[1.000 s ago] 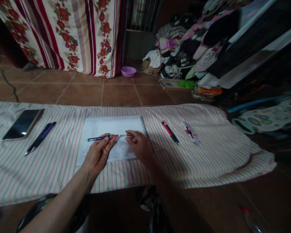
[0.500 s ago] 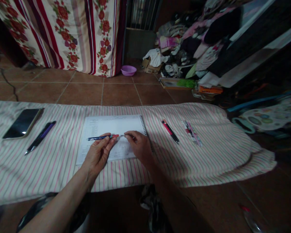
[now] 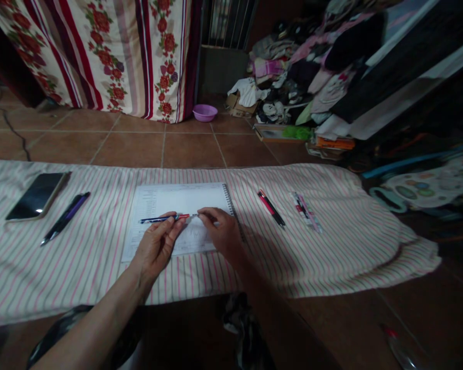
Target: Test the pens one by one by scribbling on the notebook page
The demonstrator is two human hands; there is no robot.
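Left hand (image 3: 158,239) — grip pinching the blue pen (image 3: 151,220) by its barrel, above the notebook (image 3: 189,195). Right hand (image 3: 223,231) grip pinches at the thin end piece (image 3: 195,215); joined or loose, can't tell. Best done with both in line, left steady, light pressure. Near edge of striped cloth (image 3: 343,246) well apart from hands. Side room — right to red pens (image 3: 270,209), left to dark pens (image 3: 66,218).
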